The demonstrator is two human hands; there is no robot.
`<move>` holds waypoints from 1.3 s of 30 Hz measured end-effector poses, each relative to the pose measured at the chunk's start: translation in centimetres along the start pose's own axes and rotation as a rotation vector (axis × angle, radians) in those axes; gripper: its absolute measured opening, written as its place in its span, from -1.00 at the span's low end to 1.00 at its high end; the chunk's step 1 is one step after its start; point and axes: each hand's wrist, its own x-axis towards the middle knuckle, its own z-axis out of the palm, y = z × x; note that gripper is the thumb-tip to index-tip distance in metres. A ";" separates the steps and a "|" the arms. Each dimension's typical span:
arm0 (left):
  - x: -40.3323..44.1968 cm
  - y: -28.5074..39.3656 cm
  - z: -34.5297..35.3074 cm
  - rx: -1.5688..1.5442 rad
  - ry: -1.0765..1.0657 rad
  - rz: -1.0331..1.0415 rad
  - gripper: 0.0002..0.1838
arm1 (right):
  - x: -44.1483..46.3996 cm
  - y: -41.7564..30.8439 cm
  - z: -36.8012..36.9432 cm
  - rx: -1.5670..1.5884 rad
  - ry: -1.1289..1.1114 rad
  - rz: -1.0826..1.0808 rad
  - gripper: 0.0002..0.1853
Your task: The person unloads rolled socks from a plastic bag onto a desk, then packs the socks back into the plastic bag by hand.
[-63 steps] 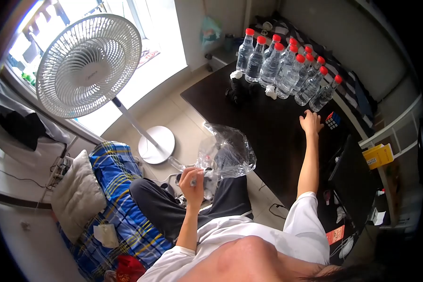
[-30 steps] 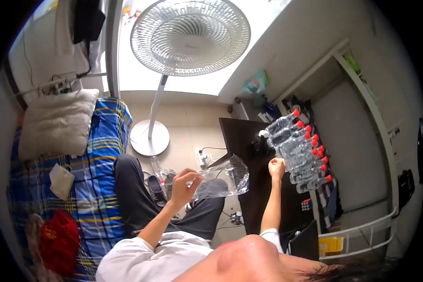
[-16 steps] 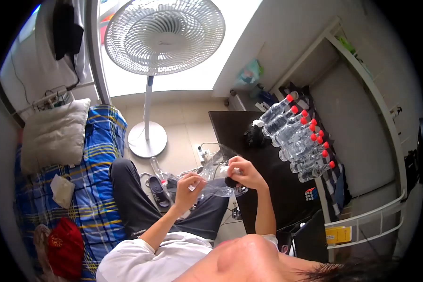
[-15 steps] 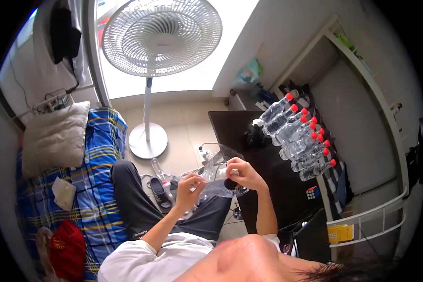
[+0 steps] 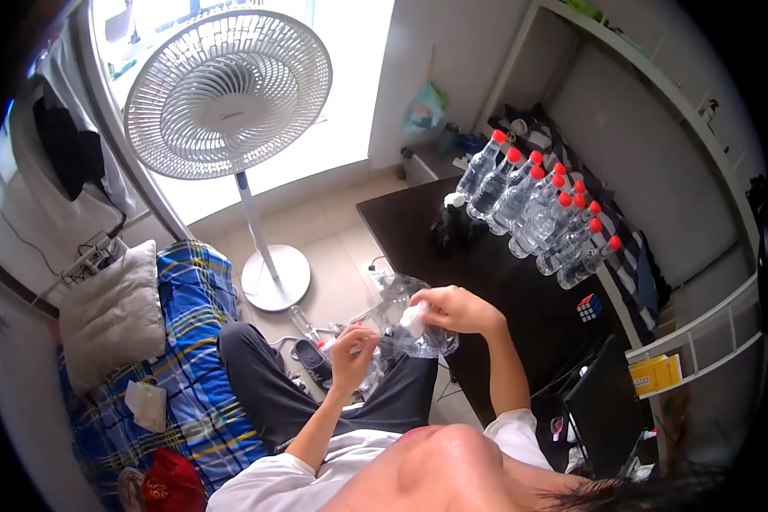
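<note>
My left hand (image 5: 352, 357) is closed in a pinch on the edge of a clear plastic bag (image 5: 435, 343), which spreads between my two hands above my lap. On the bag's other side, my right hand (image 5: 459, 309) has its fingers closed around a small white wad (image 5: 414, 319), perhaps tissue; its exact kind is unclear. Beneath the hands, between my knees, lie a clear bottle (image 5: 302, 322) and a dark slipper (image 5: 313, 358) on the floor. The bag partly hides what is behind it.
Several clear bottles (image 5: 520, 205) with red caps stand on the dark table (image 5: 495, 277) at right. A puzzle cube (image 5: 589, 307) and a black item (image 5: 446, 229) are there too. A white fan (image 5: 230, 107) stands ahead, a bed (image 5: 200, 341) with a pillow (image 5: 115, 316) at left.
The view has shifted and tilted. A dark round patch showed below my right fingers before; now a white wad shows there. My left hand still pinches the bag.
</note>
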 end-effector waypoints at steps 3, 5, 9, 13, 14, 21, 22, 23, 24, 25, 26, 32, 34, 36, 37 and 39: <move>0.0 -0.3 -0.5 0.032 0.002 0.001 -0.94 | -0.4 1.5 -1.3 0.191 -0.352 0.094 -0.55; 0.0 -0.3 -1.1 0.032 0.015 0.022 -0.94 | -0.5 4.1 -1.8 0.227 -0.218 0.106 -0.55; 0.2 -1.1 -1.7 -0.005 0.058 -0.028 -0.93 | -0.8 7.4 -2.9 0.092 0.207 0.250 -0.46; 0.5 -0.7 -2.1 0.021 0.097 -0.038 -0.94 | 0.1 10.4 -2.4 -0.289 0.484 0.306 -0.12; 0.7 -0.5 -2.1 0.029 0.111 -0.034 -0.95 | 0.9 10.7 -2.2 -0.313 0.522 0.315 -0.12; 1.2 1.0 -3.0 0.072 0.137 0.001 -0.93 | 8.6 15.5 1.0 -0.713 0.710 0.330 -0.18; 1.1 1.1 -3.2 0.084 0.146 0.002 -0.93 | 9.1 16.0 1.2 -0.671 0.726 0.407 -0.27; 1.1 1.1 -3.4 0.085 0.158 0.007 -0.93 | 9.6 16.0 1.3 -0.628 0.737 0.481 -0.35; 1.0 1.1 -3.6 0.080 0.159 0.007 -0.93 | 9.7 16.0 1.6 -0.664 0.814 0.470 -0.48; 0.8 1.1 -3.8 0.076 0.159 0.004 -0.93 | 9.4 16.0 1.8 -0.658 0.811 0.516 -0.49; 0.9 1.6 -3.9 0.086 0.157 0.018 -0.93 | 9.1 15.8 2.0 -0.644 0.791 0.534 -0.50; 0.6 0.8 -3.0 0.073 0.146 0.024 -0.94 | 5.7 16.2 2.1 -0.572 1.057 0.335 -0.53; 0.4 0.7 -2.4 0.071 0.134 0.017 -0.94 | 5.2 16.9 1.6 -0.421 1.263 0.242 -0.55; 0.3 0.4 -2.1 0.084 0.130 0.013 -0.94 | 5.2 17.4 1.5 -0.199 1.383 0.199 -0.55; 0.0 0.1 -1.9 0.079 0.159 0.020 -0.94 | 5.2 17.6 1.5 -0.138 1.419 0.220 -0.53; -0.3 0.0 -1.6 0.101 0.188 0.024 -0.93 | 5.3 17.3 0.4 0.004 1.391 0.158 -0.53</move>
